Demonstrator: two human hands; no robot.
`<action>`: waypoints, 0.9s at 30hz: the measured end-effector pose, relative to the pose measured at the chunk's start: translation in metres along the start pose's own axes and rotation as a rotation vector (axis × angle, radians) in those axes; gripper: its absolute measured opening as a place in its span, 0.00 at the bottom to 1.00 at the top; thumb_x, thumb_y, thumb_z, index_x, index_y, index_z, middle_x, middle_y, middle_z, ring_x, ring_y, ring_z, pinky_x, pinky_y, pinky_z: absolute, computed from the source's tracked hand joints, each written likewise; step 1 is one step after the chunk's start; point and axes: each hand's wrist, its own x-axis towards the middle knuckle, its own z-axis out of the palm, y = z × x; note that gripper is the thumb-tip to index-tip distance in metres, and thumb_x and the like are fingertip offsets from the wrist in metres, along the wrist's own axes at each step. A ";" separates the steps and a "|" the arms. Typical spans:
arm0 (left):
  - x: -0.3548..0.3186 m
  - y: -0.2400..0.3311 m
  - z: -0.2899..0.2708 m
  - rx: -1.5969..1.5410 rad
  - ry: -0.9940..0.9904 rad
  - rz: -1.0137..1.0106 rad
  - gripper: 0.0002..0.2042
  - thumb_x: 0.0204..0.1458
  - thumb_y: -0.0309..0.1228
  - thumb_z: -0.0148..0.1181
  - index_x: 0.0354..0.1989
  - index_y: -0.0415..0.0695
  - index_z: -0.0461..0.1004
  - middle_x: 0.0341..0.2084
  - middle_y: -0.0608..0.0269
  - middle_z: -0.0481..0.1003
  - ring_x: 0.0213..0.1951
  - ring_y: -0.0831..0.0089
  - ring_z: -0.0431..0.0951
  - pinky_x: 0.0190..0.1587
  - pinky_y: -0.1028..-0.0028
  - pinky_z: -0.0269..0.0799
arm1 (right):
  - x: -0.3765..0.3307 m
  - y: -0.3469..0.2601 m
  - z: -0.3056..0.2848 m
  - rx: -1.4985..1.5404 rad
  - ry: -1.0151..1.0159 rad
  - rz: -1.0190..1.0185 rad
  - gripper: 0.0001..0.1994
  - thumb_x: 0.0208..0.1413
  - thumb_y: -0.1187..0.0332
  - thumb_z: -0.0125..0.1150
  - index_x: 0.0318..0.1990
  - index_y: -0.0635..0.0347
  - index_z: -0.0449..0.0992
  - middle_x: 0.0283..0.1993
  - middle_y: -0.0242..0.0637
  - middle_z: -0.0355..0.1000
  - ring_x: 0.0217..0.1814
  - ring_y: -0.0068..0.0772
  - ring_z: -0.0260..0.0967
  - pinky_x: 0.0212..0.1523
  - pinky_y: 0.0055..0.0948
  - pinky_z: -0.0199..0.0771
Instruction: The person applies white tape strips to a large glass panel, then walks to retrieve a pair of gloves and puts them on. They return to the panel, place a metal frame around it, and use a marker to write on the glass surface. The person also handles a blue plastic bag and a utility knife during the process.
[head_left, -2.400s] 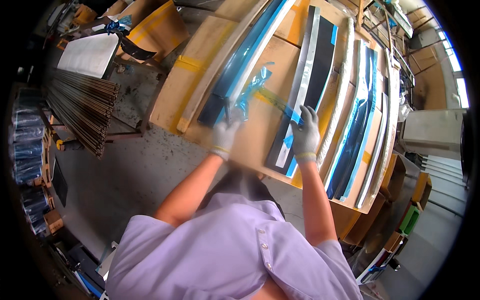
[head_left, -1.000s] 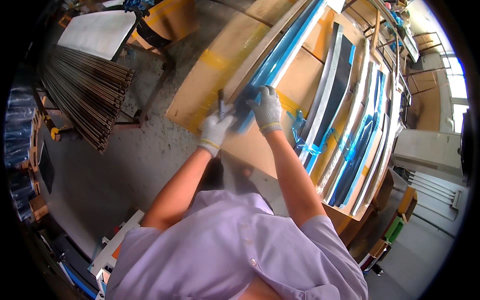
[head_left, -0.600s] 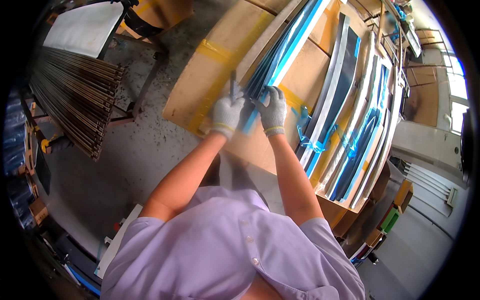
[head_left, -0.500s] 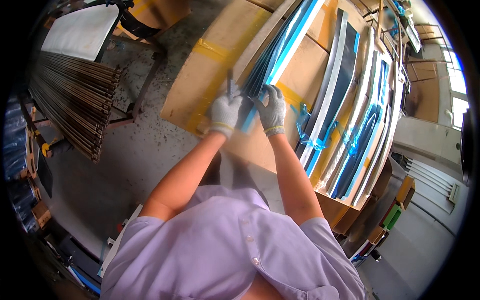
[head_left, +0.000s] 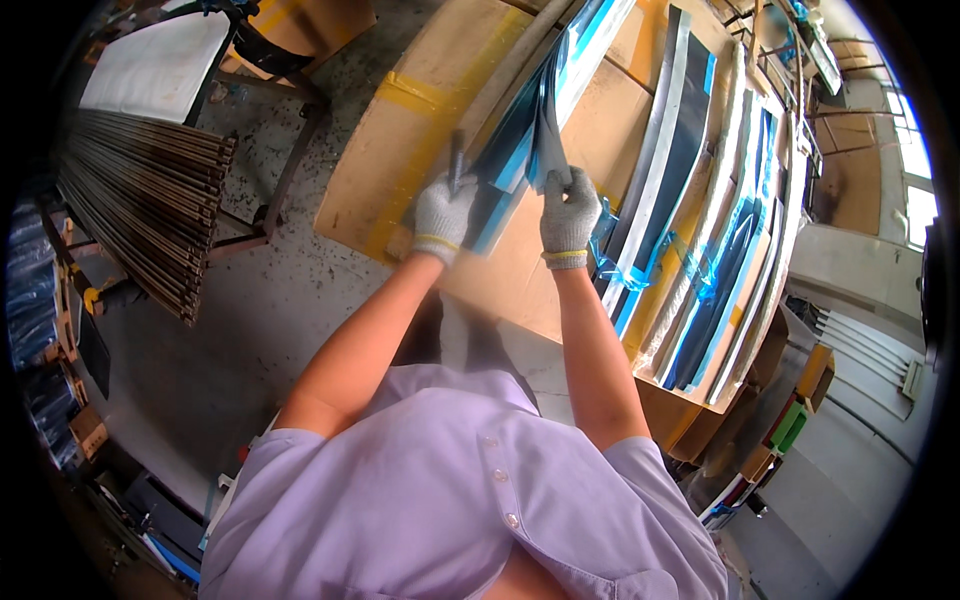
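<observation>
In my gloved left hand (head_left: 441,213) is a slim dark grey stick-like tool (head_left: 457,155) that points up and away; its exact kind is blurred. My gloved right hand (head_left: 570,220) pinches the near end of a long dark strip (head_left: 546,135), thumb against fingers. This strip is bent up and twisted off a pile of dark strips with blue film along their edges (head_left: 512,160). The pile lies on brown cardboard (head_left: 595,145), just beyond both hands. My left hand is beside the pile's near left end.
Right of the pile lie a grey-and-black strip (head_left: 660,150) and more blue-filmed strips (head_left: 735,260), with crumpled blue film (head_left: 622,275) at their near ends. Yellow tape (head_left: 415,92) crosses the cardboard. On the left, many thin brown rods (head_left: 150,200) rest on a metal frame (head_left: 275,215).
My right hand has moved right and slightly toward me, pulling the strip's end up and away from the pile. My left hand has shifted slightly left with the tool.
</observation>
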 end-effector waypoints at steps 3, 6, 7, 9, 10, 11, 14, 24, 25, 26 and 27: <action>0.001 0.007 0.003 0.094 0.007 -0.038 0.17 0.55 0.22 0.59 0.54 0.34 0.72 0.35 0.60 0.80 0.36 0.75 0.79 0.40 0.77 0.75 | 0.004 -0.024 -0.013 0.104 0.021 0.131 0.08 0.57 0.70 0.58 0.35 0.68 0.76 0.26 0.36 0.73 0.30 0.21 0.70 0.32 0.25 0.70; 0.002 0.022 0.006 0.253 -0.001 -0.046 0.17 0.54 0.23 0.60 0.53 0.36 0.73 0.33 0.61 0.80 0.34 0.76 0.79 0.38 0.76 0.74 | 0.007 -0.028 -0.012 0.176 0.014 0.161 0.09 0.57 0.69 0.60 0.36 0.69 0.76 0.26 0.35 0.73 0.30 0.21 0.69 0.32 0.25 0.71; 0.001 0.028 0.007 0.286 -0.002 -0.033 0.17 0.54 0.24 0.60 0.53 0.36 0.73 0.32 0.61 0.80 0.34 0.76 0.79 0.39 0.75 0.74 | 0.007 -0.027 -0.012 0.170 0.007 0.171 0.09 0.57 0.69 0.60 0.36 0.69 0.76 0.27 0.34 0.73 0.30 0.21 0.69 0.33 0.25 0.70; -0.001 0.037 0.007 0.363 -0.002 -0.012 0.17 0.54 0.24 0.61 0.53 0.37 0.73 0.31 0.61 0.80 0.34 0.75 0.79 0.39 0.75 0.74 | 0.007 -0.020 -0.010 0.159 -0.004 0.191 0.10 0.56 0.69 0.61 0.37 0.70 0.76 0.28 0.34 0.73 0.31 0.21 0.69 0.33 0.24 0.70; -0.003 0.040 0.007 0.407 -0.001 -0.005 0.17 0.54 0.25 0.61 0.53 0.36 0.73 0.31 0.60 0.80 0.34 0.75 0.79 0.39 0.75 0.74 | 0.008 -0.018 -0.011 0.178 -0.007 0.203 0.10 0.56 0.69 0.61 0.37 0.70 0.76 0.28 0.34 0.73 0.31 0.20 0.69 0.33 0.24 0.70; -0.003 0.041 0.007 0.451 0.001 0.002 0.17 0.54 0.25 0.61 0.53 0.36 0.73 0.31 0.60 0.80 0.33 0.75 0.79 0.39 0.74 0.74 | 0.007 -0.016 -0.011 0.196 -0.011 0.214 0.10 0.56 0.69 0.62 0.37 0.70 0.76 0.28 0.34 0.73 0.31 0.20 0.69 0.33 0.24 0.70; -0.001 0.027 0.007 0.259 0.002 -0.021 0.16 0.54 0.23 0.60 0.53 0.36 0.73 0.31 0.61 0.80 0.34 0.75 0.79 0.40 0.75 0.74 | 0.007 -0.011 -0.010 0.214 -0.006 0.211 0.11 0.57 0.68 0.62 0.37 0.70 0.76 0.28 0.34 0.73 0.32 0.20 0.68 0.34 0.24 0.70; 0.007 0.005 0.005 0.191 -0.040 0.034 0.15 0.53 0.21 0.59 0.50 0.34 0.74 0.36 0.60 0.80 0.37 0.73 0.79 0.43 0.76 0.74 | -0.002 -0.009 0.017 -0.251 -0.219 -0.084 0.17 0.49 0.60 0.66 0.43 0.61 0.75 0.45 0.46 0.73 0.46 0.52 0.70 0.48 0.42 0.70; 0.006 0.006 0.006 0.200 -0.031 0.052 0.14 0.53 0.23 0.60 0.48 0.35 0.75 0.36 0.58 0.80 0.36 0.71 0.79 0.43 0.74 0.74 | -0.006 -0.007 0.018 -0.328 -0.287 -0.120 0.21 0.49 0.58 0.67 0.47 0.60 0.74 0.52 0.46 0.70 0.52 0.51 0.67 0.53 0.42 0.68; 0.005 0.006 0.005 0.209 -0.021 0.069 0.13 0.52 0.24 0.61 0.47 0.36 0.76 0.35 0.57 0.81 0.36 0.70 0.80 0.43 0.73 0.74 | -0.008 -0.009 0.018 -0.316 -0.310 -0.137 0.22 0.49 0.58 0.68 0.48 0.60 0.74 0.53 0.46 0.70 0.53 0.51 0.67 0.54 0.43 0.68; 0.000 0.022 0.007 0.292 -0.022 0.039 0.13 0.52 0.28 0.62 0.45 0.37 0.76 0.33 0.55 0.80 0.35 0.67 0.80 0.42 0.71 0.73 | -0.008 -0.007 0.015 -0.314 -0.322 -0.143 0.22 0.49 0.58 0.68 0.48 0.60 0.74 0.53 0.46 0.70 0.53 0.51 0.67 0.54 0.43 0.68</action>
